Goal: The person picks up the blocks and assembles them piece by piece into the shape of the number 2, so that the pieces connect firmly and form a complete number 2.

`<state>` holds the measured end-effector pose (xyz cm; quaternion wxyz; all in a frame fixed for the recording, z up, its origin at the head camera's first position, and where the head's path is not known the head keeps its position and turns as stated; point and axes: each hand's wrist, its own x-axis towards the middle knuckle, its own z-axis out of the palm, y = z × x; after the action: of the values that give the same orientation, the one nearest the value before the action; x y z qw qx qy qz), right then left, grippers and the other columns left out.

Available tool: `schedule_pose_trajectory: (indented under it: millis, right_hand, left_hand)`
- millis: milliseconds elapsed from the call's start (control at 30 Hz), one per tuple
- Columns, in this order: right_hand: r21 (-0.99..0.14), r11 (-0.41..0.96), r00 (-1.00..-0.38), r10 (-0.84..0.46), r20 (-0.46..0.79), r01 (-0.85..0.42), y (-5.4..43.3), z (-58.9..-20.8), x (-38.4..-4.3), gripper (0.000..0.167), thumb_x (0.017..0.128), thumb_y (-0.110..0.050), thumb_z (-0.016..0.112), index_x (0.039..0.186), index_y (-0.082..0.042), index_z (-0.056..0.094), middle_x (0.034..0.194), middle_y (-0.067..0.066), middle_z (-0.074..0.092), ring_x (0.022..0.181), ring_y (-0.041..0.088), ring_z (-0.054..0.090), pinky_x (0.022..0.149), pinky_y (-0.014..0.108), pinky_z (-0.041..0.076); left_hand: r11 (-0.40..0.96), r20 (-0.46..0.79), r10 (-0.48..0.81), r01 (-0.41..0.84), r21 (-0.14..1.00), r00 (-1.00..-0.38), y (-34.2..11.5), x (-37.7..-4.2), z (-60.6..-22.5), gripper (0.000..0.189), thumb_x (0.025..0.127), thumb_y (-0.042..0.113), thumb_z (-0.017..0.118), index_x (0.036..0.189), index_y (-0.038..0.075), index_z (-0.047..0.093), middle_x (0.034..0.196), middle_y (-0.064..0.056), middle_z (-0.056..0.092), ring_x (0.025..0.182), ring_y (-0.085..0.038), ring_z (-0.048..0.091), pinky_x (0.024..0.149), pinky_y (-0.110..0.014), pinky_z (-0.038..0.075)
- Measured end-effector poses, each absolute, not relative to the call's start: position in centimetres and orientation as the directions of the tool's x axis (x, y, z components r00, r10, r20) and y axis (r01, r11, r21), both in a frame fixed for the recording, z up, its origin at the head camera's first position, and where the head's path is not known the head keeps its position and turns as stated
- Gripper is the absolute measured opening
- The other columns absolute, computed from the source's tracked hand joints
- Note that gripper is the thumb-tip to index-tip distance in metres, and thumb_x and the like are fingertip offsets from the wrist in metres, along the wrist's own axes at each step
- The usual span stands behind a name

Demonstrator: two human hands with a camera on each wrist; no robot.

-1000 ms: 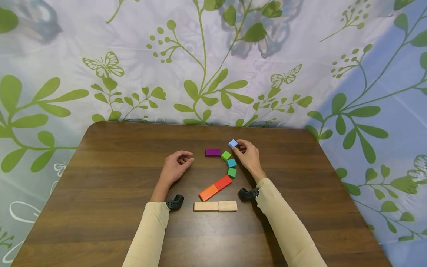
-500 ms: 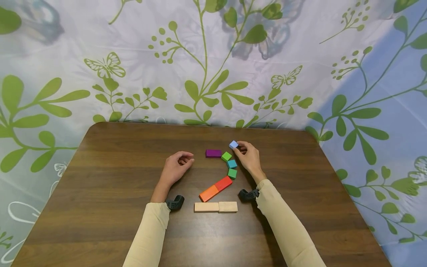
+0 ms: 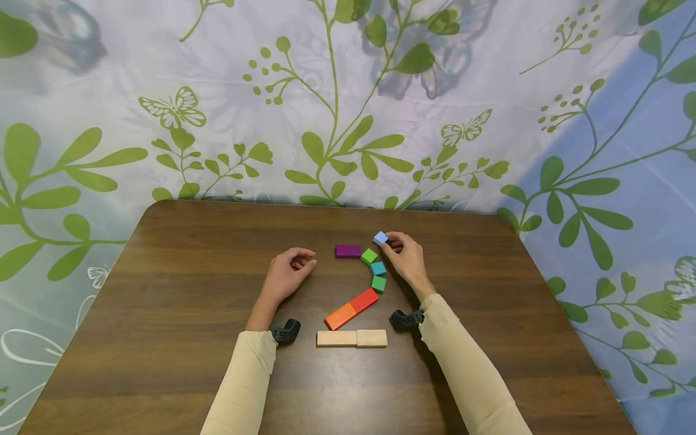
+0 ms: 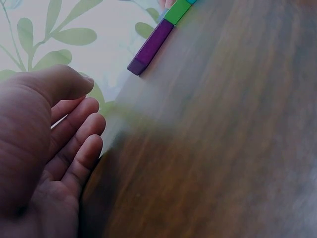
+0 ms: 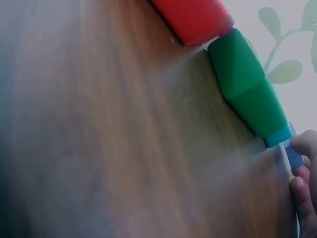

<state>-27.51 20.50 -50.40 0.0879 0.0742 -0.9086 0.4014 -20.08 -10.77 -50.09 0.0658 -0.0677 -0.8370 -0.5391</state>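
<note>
Between the thumb and fingers of my right hand (image 3: 406, 257) I pinch a light blue cube (image 3: 380, 238), just beyond and right of a lime green cube (image 3: 369, 256). Below that one a teal cube (image 3: 377, 268) and a dark green cube (image 3: 378, 283) continue a curved row. A purple block (image 3: 348, 251) lies at the row's left end. My left hand (image 3: 288, 275) is left of the purple block, fingers loosely curled and holding nothing. In the right wrist view the blue cube (image 5: 295, 157) is partly hidden by my fingers.
A red block (image 3: 364, 299) and an orange block (image 3: 340, 316) lie end to end on a slant. Nearer me, two plain wooden blocks (image 3: 336, 339) form a straight row. The brown table (image 3: 190, 290) meets a leaf-patterned cloth (image 3: 244, 121) at its back edge.
Almost nothing differs. The whole head view shifts slightly downward; my right hand keeps its pinch on the light blue cube and my left hand stays in place.
</note>
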Motion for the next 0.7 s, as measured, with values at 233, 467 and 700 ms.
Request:
schedule_pose_trajectory:
  millis: [233,467,700]
  right_hand:
    - [-0.725,0.646,-0.967,-0.084,0.24,-0.236,20.67,-50.44,-27.33,0.035,0.098,-0.026,0.073,0.128,-0.009,0.069,0.12,0.014,0.071,0.103,0.03,0.069,0.089,0.045,0.058]
    - [-0.735,0.635,-0.969,-0.1,0.227,-0.238,20.77,-50.17,-27.02,0.036,0.097,-0.028,0.074,0.129,-0.012,0.069,0.122,0.012,0.07,0.104,0.029,0.068,0.09,0.046,0.058]
    - [-0.742,0.608,-0.957,-0.125,0.26,-0.281,20.62,-49.86,-26.74,0.036,0.096,-0.027,0.076,0.128,-0.012,0.07,0.12,0.011,0.071,0.102,0.027,0.07,0.088,0.045,0.059]
  left_hand:
    - [0.412,0.171,0.047,0.176,0.894,-0.984,-10.73,-20.16,-50.22,0.018,0.096,0.017,0.074,0.112,0.008,0.075,0.098,-0.008,0.072,0.085,-0.019,0.065,0.078,-0.03,0.053]
    - [0.412,0.172,0.049,0.177,0.894,-0.984,-10.75,-20.17,-50.19,0.018,0.096,0.018,0.074,0.112,0.009,0.075,0.098,-0.008,0.072,0.085,-0.019,0.065,0.077,-0.029,0.053]
    - [0.413,0.166,0.048,0.17,0.894,-0.985,-10.79,-20.22,-50.08,0.018,0.097,0.018,0.074,0.112,0.008,0.075,0.097,-0.007,0.071,0.085,-0.019,0.064,0.077,-0.03,0.053]
